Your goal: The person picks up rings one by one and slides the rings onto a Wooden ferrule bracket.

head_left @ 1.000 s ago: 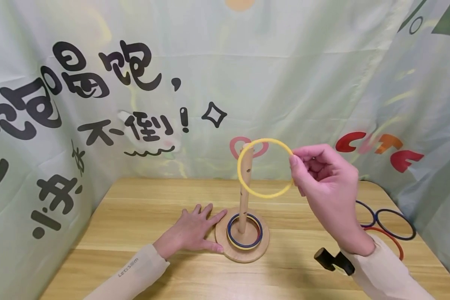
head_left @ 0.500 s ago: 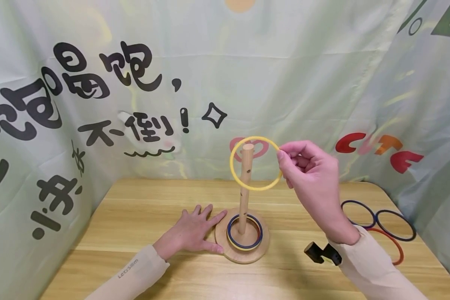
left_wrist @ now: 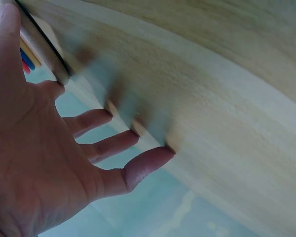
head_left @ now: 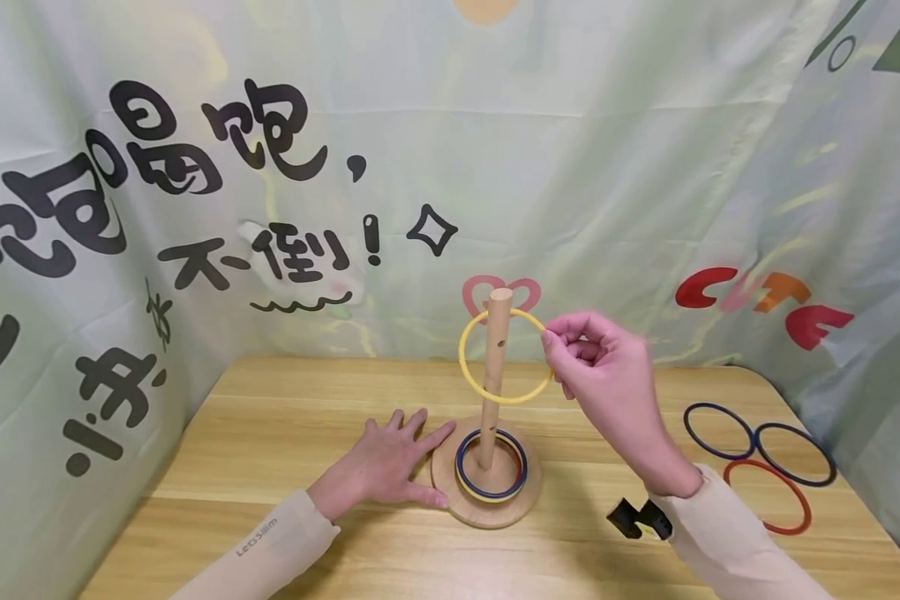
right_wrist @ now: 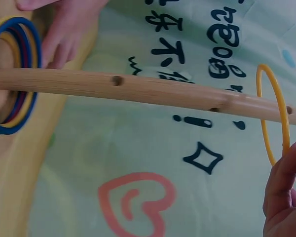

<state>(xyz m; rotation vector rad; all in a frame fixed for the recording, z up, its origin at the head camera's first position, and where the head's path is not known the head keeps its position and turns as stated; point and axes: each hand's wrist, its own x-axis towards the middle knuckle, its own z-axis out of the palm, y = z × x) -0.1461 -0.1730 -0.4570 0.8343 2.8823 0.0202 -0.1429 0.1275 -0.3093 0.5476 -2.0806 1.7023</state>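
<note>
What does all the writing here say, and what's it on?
"饱喝饱," – fabric backdrop, upper left; a character before it is cut off.
"快乐不倒!" – backdrop, below that.
"CUTE" – backdrop, right.
"Letsslim" – left sleeve; small and blurred, so only probable.
Black wrist device: any lettering is too small to read.

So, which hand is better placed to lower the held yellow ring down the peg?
Right, I'd say: the right hand pinches the yellow ring, which encircles the wooden peg near its top. The left hand is down at the round base, holding no ring; likely better for steadying.
</note>
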